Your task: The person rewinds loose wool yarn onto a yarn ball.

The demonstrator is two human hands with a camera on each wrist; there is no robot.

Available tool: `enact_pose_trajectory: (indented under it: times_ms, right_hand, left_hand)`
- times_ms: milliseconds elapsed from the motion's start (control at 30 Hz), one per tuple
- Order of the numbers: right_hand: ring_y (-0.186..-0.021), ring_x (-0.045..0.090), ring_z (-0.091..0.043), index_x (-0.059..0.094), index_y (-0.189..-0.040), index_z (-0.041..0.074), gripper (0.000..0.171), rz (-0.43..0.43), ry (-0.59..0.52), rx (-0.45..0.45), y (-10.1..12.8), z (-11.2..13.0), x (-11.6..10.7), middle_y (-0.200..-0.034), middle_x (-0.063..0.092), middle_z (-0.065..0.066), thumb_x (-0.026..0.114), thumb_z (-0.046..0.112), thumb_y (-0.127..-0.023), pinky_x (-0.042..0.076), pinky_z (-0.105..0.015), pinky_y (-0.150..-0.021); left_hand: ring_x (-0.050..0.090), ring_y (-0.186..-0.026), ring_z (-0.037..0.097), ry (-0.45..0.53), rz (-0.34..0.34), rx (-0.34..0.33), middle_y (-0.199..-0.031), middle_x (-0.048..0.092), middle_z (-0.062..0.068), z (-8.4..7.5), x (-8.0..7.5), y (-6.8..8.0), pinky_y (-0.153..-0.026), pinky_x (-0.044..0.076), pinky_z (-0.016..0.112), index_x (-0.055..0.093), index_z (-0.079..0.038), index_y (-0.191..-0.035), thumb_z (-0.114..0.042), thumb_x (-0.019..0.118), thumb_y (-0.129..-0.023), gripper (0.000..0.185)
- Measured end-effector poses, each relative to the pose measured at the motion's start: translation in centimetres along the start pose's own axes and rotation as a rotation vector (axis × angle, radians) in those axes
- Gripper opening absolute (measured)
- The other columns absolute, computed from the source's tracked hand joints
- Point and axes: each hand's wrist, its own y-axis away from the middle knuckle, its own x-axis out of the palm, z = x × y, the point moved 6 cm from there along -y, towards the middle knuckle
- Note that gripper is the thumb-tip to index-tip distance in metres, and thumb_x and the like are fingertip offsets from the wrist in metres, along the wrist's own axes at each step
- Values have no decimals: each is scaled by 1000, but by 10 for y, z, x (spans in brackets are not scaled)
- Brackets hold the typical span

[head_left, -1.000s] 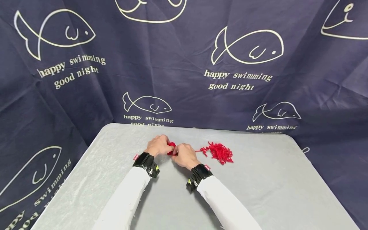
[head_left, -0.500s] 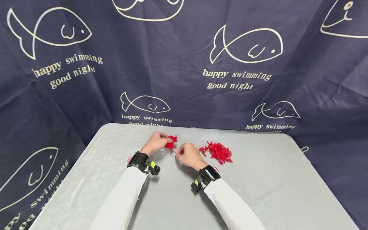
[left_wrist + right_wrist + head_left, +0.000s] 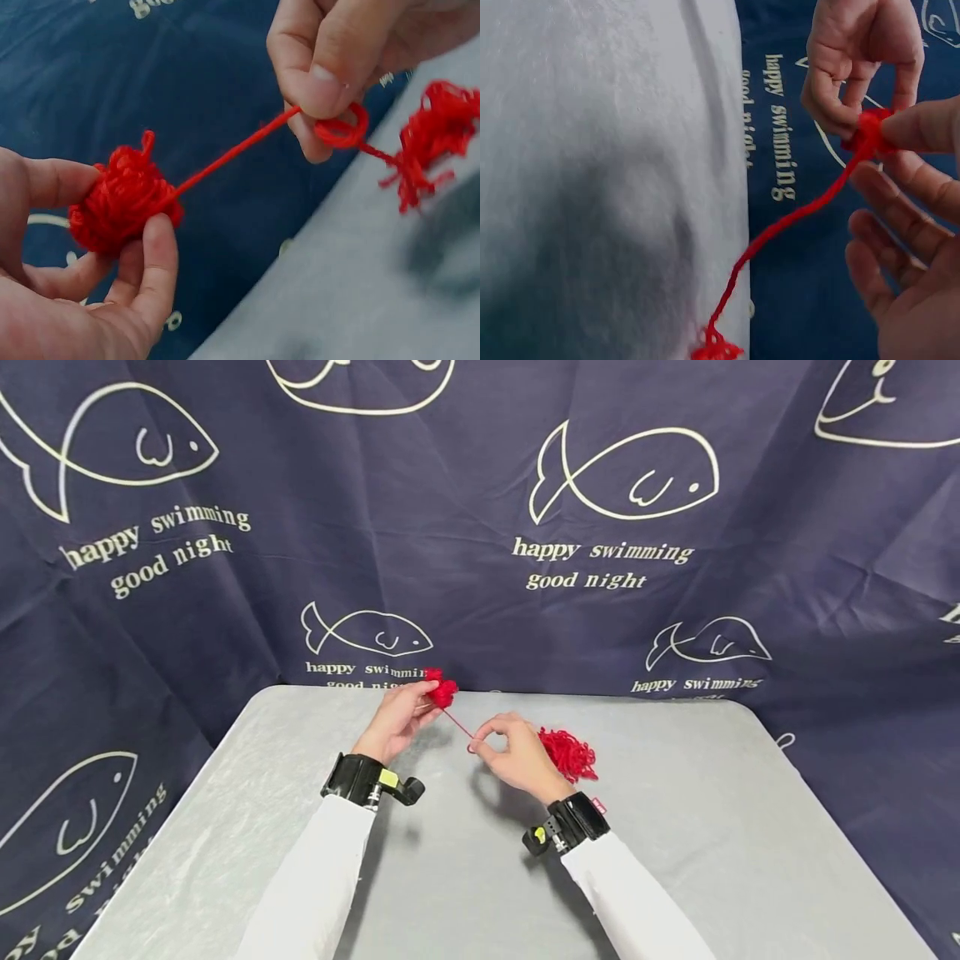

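My left hand (image 3: pixel 395 718) holds a small ball of red yarn (image 3: pixel 124 201) between thumb and fingertips, raised over the far edge of the table. From the ball a taut strand of yarn (image 3: pixel 232 152) runs to my right hand (image 3: pixel 517 756), which pinches it between thumb and index finger. A small loop (image 3: pixel 341 129) shows at the right fingertips in the left wrist view. Beyond the pinch, the yarn (image 3: pixel 769 232) trails down toward a loose red pile (image 3: pixel 568 755) on the table, partly hidden behind the right hand in the head view.
The grey table (image 3: pixel 465 860) has rounded far corners. A dark blue curtain (image 3: pixel 480 527) with white fish drawings and lettering hangs right behind and beside it. Each wrist wears a black strap with a small camera, the left (image 3: pixel 411 790) and the right (image 3: pixel 536 840).
Both hands have risen from the tabletop and drawn apart, the left going up with the yarn ball, the right shifting rightward. A strand now stretches between them. The head view has turned slightly.
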Motion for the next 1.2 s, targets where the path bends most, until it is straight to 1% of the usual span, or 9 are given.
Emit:
enact_pose_trajectory:
  times_ms: [233, 400, 467, 600, 700, 800, 933, 1033, 1200]
  right_hand:
    - [-79, 62, -10, 71, -82, 18, 5, 10, -297, 14, 8, -3, -21, -82, 68, 6, 69, 21, -85, 51, -32, -62]
    - [-68, 66, -21, 65, -90, -4, 15, 70, -642, 91, 11, -5, -33, -84, 68, -16, 66, 11, -87, 55, -42, -63]
    - [-62, 65, -20, 61, -94, -8, 17, 81, -744, 118, 11, -6, -38, -83, 67, -17, 64, 8, -88, 55, -37, -57]
    - [-44, 44, -13, 61, -95, -4, 11, 59, -842, 123, 10, -10, -48, -79, 66, -12, 62, 6, -89, 38, -22, -39]
    - [-44, 30, -13, 64, -93, 2, 7, 31, -877, 114, 9, -13, -56, -76, 65, -8, 62, 6, -88, 22, -21, -39]
    - [-48, 33, -14, 65, -93, 2, 7, 19, -809, 161, 7, -18, -62, -75, 62, -8, 61, 4, -88, 23, -22, -42]
    - [-66, 51, -17, 70, -94, 6, 12, 89, -469, 248, 7, -22, -67, -84, 65, -4, 60, 7, -87, 41, -23, -56]
    - [-73, 55, -19, 73, -93, 14, 11, 184, -277, 251, 7, -22, -67, -85, 66, 0, 63, 14, -87, 45, -27, -66]
    - [-56, 43, -17, 71, -88, 16, 12, 287, -254, 203, 9, -24, -66, -65, 52, -2, 60, 20, -92, 36, -26, -52]
  left_hand:
    - [62, -89, 18, 154, -58, 4, -104, 65, 5, -7, 7, 7, -83, 51, 22, 62, -6, -106, -15, 70, -84, 25]
    - [65, -83, 16, 106, -120, 51, -108, 59, 8, -10, 7, 7, -77, 54, 23, 54, -6, -96, -18, 73, -82, 27]
    - [66, -82, 16, 65, -131, 90, -109, 58, 10, -11, 9, 7, -75, 55, 25, 49, -6, -97, -17, 73, -82, 30]
    - [67, -82, 17, -43, -122, 192, -107, 56, 13, -15, 14, 9, -76, 55, 29, 54, -1, -110, -11, 72, -82, 35]
    - [66, -82, 16, -150, -96, 269, -103, 58, 14, -19, 19, 11, -79, 54, 32, 58, 5, -115, -4, 71, -81, 38]
    - [63, -84, 14, -295, -91, 314, -100, 60, 12, -21, 23, 14, -83, 53, 34, 61, 6, -114, -2, 70, -82, 35]
    - [58, -85, 15, -468, -145, 369, -99, 62, 10, -30, 24, 18, -79, 52, 30, 65, 0, -111, -7, 70, -82, 30]
    - [55, -82, 16, -527, -227, 464, -99, 62, 9, -42, 22, 22, -70, 49, 25, 67, -3, -109, -10, 71, -81, 29]
    - [55, -80, 17, -536, -356, 611, -95, 60, 9, -62, 19, 33, -67, 46, 21, 67, -5, -108, -15, 75, -79, 32]
